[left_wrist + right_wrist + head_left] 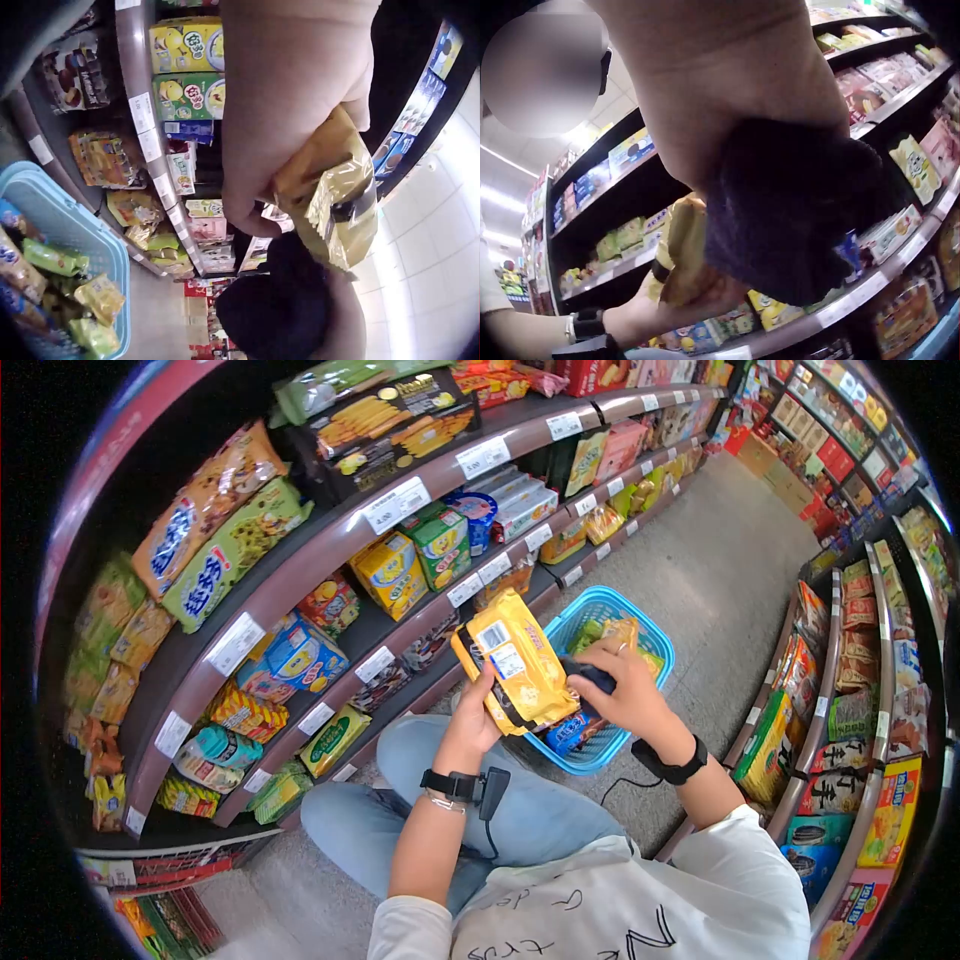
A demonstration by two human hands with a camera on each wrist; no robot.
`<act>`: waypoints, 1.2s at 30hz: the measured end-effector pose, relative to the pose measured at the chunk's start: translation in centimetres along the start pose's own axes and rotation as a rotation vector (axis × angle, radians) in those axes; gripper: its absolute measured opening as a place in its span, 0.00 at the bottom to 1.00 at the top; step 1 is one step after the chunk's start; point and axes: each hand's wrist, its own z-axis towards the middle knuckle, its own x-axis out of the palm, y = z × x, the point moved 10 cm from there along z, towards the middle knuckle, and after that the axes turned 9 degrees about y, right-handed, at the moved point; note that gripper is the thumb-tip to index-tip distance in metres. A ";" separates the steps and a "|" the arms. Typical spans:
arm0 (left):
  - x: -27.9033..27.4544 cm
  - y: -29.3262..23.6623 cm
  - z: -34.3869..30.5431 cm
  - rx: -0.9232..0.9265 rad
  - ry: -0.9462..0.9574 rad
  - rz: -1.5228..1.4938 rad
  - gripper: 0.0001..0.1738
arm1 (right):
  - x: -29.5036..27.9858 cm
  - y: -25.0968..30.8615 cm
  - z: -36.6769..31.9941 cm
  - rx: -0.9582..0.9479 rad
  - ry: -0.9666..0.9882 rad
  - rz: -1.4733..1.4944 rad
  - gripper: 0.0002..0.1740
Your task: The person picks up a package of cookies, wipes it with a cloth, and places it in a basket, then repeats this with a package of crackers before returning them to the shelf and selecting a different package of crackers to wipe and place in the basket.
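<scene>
My left hand (473, 712) grips a yellow snack packet (520, 665) by its near edge, with the barcode side facing up. In the left wrist view the crimped gold end of the packet (341, 214) sticks out past the hand. My right hand (632, 692) holds a bunched dark cloth (592, 676) against the packet's right side. The same dark cloth (787, 217) hides most of the right fingers in the right wrist view. Below the hands stands a light blue basket (598, 762), holding several snack packets.
A curved snack shelf (330, 545) with price tags runs along the left. Another shelf (830, 690) stands close on the right. Grey aisle floor (735, 525) stretches ahead between them. A thin black cable (628, 784) runs near the right forearm.
</scene>
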 end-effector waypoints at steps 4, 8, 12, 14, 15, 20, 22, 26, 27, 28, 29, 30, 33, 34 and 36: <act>2.2 -3.4 -2.5 0.087 0.002 0.000 0.31 | 1.9 4.5 1.0 -0.095 0.108 0.124 0.25; 3.0 -7.4 -5.6 0.287 -0.038 0.136 0.31 | 3.9 9.6 2.8 -0.238 0.173 0.088 0.32; 3.6 -11.6 -9.6 0.360 -0.098 0.259 0.31 | 5.9 14.6 3.8 -0.323 0.180 0.020 0.29; 4.3 -13.8 -12.0 0.464 -0.158 0.342 0.32 | 5.8 17.5 4.0 -0.377 0.148 -0.015 0.28; 4.8 -14.8 -13.2 0.513 -0.188 0.382 0.32 | 5.7 18.8 4.0 -0.401 0.130 -0.032 0.27; 7.0 -18.1 -18.5 0.498 -0.278 0.580 0.35 | 6.2 24.3 3.8 -0.608 -0.019 -0.203 0.30; 8.1 -19.2 -20.0 0.517 -0.138 0.348 0.40 | 6.4 25.9 3.6 -0.649 -0.037 -0.228 0.31; 10.5 -21.3 -23.4 0.508 0.061 0.110 0.55 | 6.5 29.2 3.0 -0.749 -0.106 -0.305 0.35; 11.8 -21.7 -24.1 0.510 0.105 0.109 0.57 | 6.6 29.9 2.9 -0.780 -0.137 -0.336 0.35; 12.9 -22.3 -24.7 0.512 0.151 0.155 0.59 | 6.6 30.6 2.8 -0.832 -0.159 -0.347 0.37; 12.4 -22.9 -25.3 0.530 0.087 0.185 0.58 | 6.8 31.1 2.7 -0.873 -0.195 -0.378 0.33; 11.9 -23.5 -25.9 0.548 0.024 0.216 0.56 | 7.0 31.5 2.7 -0.914 -0.232 -0.409 0.29; 11.1 -25.1 -27.1 0.611 -0.126 0.277 0.41 | 7.4 33.0 2.8 -0.989 -0.308 -0.438 0.22; 10.6 -25.6 -27.5 0.628 -0.168 0.284 0.38 | 7.4 33.4 3.1 -0.997 -0.323 -0.444 0.23; 10.0 -26.8 -28.3 0.691 -0.227 0.273 0.34 | 7.3 34.0 4.2 -0.939 -0.298 -0.423 0.24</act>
